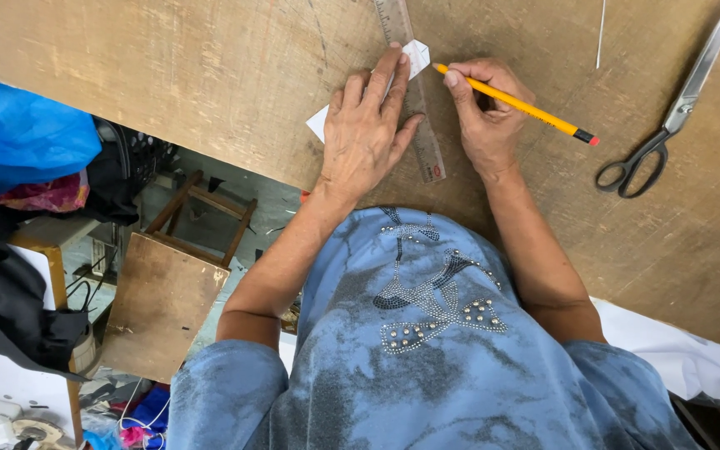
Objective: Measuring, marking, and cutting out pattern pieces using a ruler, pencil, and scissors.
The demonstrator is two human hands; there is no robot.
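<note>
Two hands rest together on the worn plywood tabletop [210, 75]. Left hand [366, 125] lies flat, fingers spread, pinning a clear ruler [421, 133] and white paper piece [320, 122]; the ruler's long axis runs toward twelve o'clock. Right hand [485, 112], at three o'clock, pinches a yellow pencil [527, 107], tip touching the ruler's edge. Steel scissors [668, 125] lie farther off at three o'clock.
</note>
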